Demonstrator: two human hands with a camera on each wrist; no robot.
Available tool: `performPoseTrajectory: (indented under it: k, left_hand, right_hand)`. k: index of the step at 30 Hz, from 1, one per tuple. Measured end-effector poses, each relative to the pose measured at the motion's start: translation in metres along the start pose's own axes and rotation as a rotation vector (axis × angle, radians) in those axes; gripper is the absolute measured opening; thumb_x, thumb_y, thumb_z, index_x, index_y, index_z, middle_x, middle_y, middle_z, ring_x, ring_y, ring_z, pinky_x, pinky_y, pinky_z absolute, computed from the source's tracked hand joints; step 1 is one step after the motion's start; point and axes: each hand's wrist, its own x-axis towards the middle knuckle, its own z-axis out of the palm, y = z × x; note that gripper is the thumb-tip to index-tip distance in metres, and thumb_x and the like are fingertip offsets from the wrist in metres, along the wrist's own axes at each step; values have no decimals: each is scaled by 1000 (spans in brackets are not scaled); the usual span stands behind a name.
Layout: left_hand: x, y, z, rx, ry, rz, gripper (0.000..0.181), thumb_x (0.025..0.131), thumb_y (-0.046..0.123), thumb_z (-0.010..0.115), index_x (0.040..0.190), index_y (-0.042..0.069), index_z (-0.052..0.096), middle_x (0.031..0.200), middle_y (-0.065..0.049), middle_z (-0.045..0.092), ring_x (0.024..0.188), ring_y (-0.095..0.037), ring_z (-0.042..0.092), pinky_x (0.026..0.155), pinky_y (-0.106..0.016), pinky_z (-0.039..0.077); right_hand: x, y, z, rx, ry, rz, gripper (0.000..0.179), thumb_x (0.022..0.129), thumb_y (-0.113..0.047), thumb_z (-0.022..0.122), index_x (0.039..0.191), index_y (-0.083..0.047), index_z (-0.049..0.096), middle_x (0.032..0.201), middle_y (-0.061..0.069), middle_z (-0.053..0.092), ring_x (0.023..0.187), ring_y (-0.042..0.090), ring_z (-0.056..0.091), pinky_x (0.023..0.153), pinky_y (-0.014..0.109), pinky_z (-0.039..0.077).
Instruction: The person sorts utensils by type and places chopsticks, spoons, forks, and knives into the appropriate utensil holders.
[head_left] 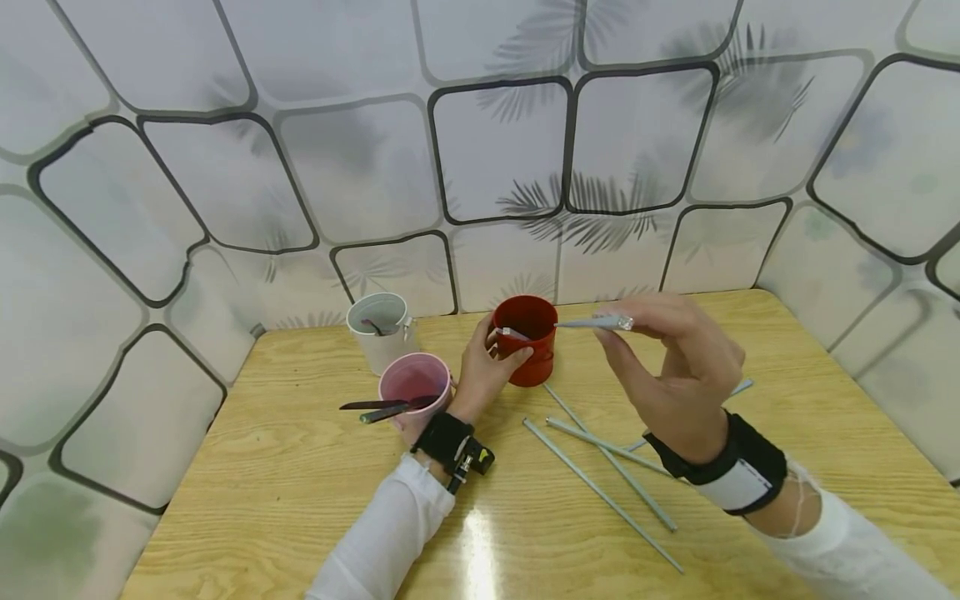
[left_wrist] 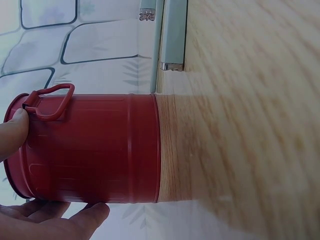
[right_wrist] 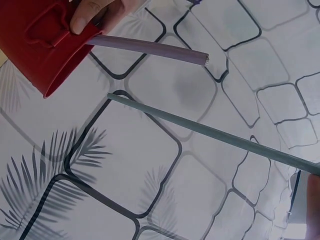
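Observation:
A small red metal bucket stands upright on the table. My left hand grips it by the rim and side; in the left wrist view its thumb is at the loop handle. One lavender stick with a sparkly end leans out of the bucket. My right hand pinches a slim grey-green stick between thumb and fingers. This stick's far end points toward the bucket's mouth; in the right wrist view it is apart from the rim.
Several pale green sticks lie crossed on the wooden table. Left of the red bucket stand a pink bucket with dark sticks and a white bucket with a dark stick inside. A patterned curtain rises behind.

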Motion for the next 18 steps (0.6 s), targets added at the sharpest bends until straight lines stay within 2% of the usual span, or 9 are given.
performPoseTrajectory:
  k: [6, 18]
  left_hand:
    - [0, 0, 0, -13, 1, 4, 73, 92, 7, 78, 155, 4, 41, 154, -21, 48, 140, -44, 47, 114, -54, 41]
    - [0, 1, 0, 4, -3, -7, 73, 93, 7, 78, 156, 4, 40, 153, -19, 49, 139, -42, 48, 113, -53, 43]
  right_hand:
    - [-5, 3, 4, 54, 18, -3, 30, 89, -6, 82, 87, 17, 63, 93, 15, 74, 88, 19, 71, 87, 22, 57]
    - [-35, 34, -3, -59, -145, 112, 36, 94, -19, 78, 93, 15, 67, 92, 18, 71, 93, 13, 71, 85, 24, 59]
